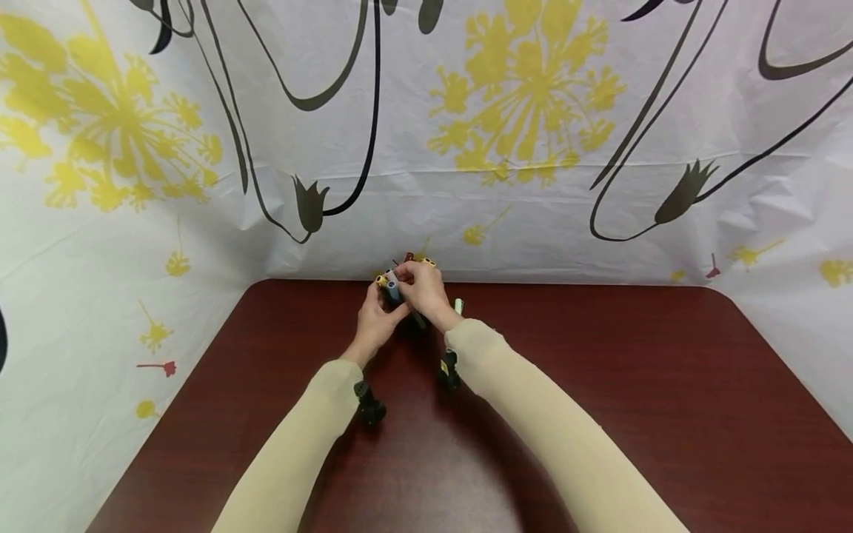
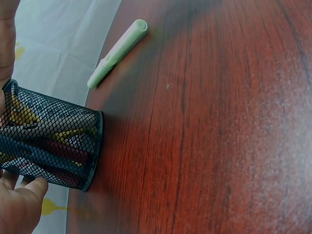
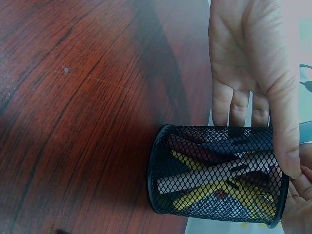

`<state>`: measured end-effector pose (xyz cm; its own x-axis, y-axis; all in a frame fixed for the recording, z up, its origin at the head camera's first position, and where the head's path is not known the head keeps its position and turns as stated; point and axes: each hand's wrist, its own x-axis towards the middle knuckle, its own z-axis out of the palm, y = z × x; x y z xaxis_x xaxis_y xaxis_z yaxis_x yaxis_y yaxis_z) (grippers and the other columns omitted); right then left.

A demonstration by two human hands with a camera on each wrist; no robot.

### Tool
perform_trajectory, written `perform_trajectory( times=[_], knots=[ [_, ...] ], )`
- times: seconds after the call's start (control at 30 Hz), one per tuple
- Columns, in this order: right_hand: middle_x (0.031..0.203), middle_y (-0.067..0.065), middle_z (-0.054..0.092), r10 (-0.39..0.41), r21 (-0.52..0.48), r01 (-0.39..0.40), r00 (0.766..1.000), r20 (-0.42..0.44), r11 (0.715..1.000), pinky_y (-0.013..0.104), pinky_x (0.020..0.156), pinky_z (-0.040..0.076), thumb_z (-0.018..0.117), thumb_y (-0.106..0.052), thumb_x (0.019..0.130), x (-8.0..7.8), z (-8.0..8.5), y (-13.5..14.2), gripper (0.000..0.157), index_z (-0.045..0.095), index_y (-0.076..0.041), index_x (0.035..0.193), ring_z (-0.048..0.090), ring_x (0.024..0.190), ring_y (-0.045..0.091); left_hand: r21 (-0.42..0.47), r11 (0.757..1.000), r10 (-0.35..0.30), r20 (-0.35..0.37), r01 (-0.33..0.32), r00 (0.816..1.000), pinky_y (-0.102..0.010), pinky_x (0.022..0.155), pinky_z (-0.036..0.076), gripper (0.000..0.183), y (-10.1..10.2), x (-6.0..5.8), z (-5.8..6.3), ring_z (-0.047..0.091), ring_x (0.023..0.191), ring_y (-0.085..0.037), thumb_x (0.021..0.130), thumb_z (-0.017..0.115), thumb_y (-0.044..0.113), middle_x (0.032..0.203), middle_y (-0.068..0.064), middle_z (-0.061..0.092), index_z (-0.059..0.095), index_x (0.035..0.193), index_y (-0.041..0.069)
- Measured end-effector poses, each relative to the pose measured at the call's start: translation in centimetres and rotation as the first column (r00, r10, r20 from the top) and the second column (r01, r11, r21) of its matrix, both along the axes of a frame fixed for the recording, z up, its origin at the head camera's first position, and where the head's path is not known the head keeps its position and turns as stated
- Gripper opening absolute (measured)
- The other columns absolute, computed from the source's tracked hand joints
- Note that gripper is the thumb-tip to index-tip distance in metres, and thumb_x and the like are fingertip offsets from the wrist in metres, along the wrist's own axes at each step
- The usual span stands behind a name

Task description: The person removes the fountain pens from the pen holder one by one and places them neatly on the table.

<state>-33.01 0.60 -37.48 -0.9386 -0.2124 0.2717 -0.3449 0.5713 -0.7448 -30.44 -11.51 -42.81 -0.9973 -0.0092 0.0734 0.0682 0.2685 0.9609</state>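
A black mesh pen cup [image 2: 53, 139] stands upright at the far edge of the table, filled with markers [image 3: 195, 180] in yellow, dark red, blue and pale colours. Around its left side my left hand [image 1: 375, 326] grips it, thumb across the front near the rim and fingers behind. At the cup's mouth, my right hand [image 1: 424, 290] has curled fingers and seems to pinch a pale marker [image 1: 390, 275] among the marker tops; its fingertips are partly hidden. A whitish-green capped marker [image 2: 119, 51] lies on the table right of the cup.
The dark red-brown table [image 1: 600, 385] ends just behind the cup at a white cloth [image 1: 400, 185] with yellow and grey plant prints. Dark camera units [image 1: 370, 404] sit on both wrists, over the tabletop.
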Motion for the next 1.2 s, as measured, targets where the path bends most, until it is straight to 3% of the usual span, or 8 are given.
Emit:
perform_trajectory(
  times=[0.77,1.2],
  knots=[
    [0.099,0.01,0.067,-0.002,0.01,0.002,1.0,-0.03,1.0,0.032,0.079,0.053,0.063,-0.009,0.09,-0.07,-0.42,0.05,0.011,0.066,-0.004,0.099,0.064,0.091,0.021,0.033,0.999,0.007,-0.019,-0.006,1.0,-0.04,0.105,0.039,0.079,0.04,-0.18,0.0,0.036,0.136,-0.022,0.086,0.069,0.023,0.148,-0.013,0.037,0.022,0.148,0.012],
    [0.101,0.008,0.066,-0.001,0.016,0.003,0.997,-0.075,1.0,0.034,0.079,0.052,0.061,-0.009,0.092,0.39,-0.91,0.4,0.011,0.063,-0.006,0.102,0.064,0.091,0.021,-0.002,1.0,0.028,-0.003,-0.028,1.0,-0.038,0.103,0.041,0.08,0.26,-0.04,-0.15,0.038,0.134,-0.021,0.085,0.07,0.025,0.147,-0.012,0.039,0.022,0.148,0.012]
  ],
)
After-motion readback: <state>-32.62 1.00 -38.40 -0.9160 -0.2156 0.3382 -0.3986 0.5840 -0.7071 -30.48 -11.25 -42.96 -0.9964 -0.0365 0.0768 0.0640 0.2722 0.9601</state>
